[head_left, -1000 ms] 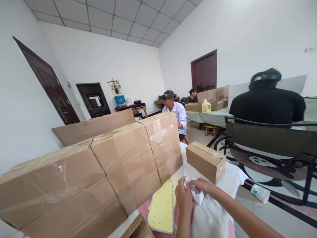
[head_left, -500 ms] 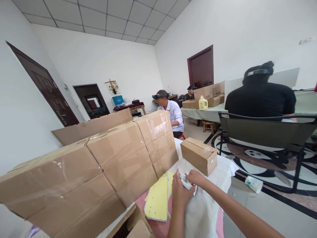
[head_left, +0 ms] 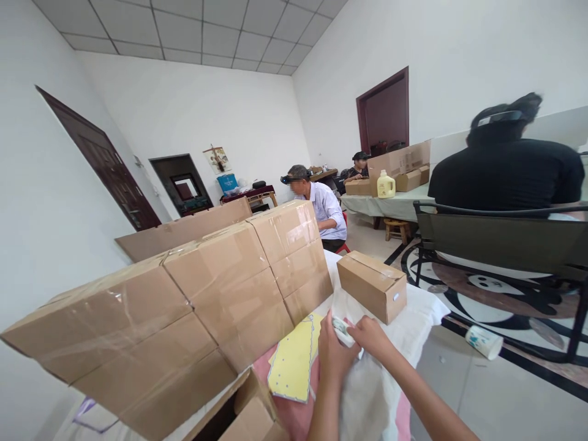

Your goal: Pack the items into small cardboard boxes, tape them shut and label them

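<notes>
A small white object with a greenish pattern (head_left: 340, 326) is held above the white cloth (head_left: 362, 386); its kind is hidden by the fingers. My left hand (head_left: 335, 350) wraps round its near and left sides. From the right, my right hand (head_left: 370, 337) pinches at its edge with closed fingers. Just left of my hands, yellow sheets with a wavy blue-dotted border (head_left: 294, 361) lie on pink cloth. A closed cardboard box (head_left: 372, 285) stands beyond my right hand.
Stacked, taped cardboard boxes (head_left: 220, 294) form a wall at the left. An open carton (head_left: 250, 407) stands at the near edge. On the floor at the right lies a paper cup (head_left: 484, 342). Several people sit around, one in a dark chair (head_left: 500, 242).
The view has turned slightly, so the surroundings sit a little differently in frame. Both hands stay on the white object, with the right fingers shifted slightly along it.
</notes>
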`<state>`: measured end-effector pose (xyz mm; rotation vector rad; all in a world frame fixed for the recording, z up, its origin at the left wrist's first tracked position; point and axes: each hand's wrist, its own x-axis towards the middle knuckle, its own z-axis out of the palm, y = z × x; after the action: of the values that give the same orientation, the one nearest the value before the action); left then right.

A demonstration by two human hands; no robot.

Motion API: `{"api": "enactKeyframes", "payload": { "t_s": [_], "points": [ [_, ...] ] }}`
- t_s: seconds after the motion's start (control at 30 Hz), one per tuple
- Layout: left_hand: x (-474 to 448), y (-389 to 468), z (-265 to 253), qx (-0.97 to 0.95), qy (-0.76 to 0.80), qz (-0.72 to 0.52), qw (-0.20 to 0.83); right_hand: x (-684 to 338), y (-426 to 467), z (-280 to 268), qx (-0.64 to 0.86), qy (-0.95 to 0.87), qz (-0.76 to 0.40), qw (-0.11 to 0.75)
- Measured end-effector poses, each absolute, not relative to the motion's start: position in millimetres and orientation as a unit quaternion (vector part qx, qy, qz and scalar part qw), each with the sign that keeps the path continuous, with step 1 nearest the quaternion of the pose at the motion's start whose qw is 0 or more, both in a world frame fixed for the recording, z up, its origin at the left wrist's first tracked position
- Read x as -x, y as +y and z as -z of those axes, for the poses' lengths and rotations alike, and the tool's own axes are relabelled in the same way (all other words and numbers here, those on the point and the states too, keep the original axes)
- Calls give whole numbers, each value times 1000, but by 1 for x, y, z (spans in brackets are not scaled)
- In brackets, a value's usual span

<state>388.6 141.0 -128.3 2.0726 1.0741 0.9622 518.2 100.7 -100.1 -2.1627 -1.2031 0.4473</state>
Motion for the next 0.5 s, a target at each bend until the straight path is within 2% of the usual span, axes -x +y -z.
{"api": "enactKeyframes", "payload": {
  "t_s": [0.2, 0.5],
  "points": [
    [-390, 142, 131, -776, 408, -377, 301, -516, 96, 102, 816, -423, -172, 355],
    [-389, 144, 132, -780, 420, -343, 313, -523, 97, 116, 763, -399, -275, 428]
  ]
}}
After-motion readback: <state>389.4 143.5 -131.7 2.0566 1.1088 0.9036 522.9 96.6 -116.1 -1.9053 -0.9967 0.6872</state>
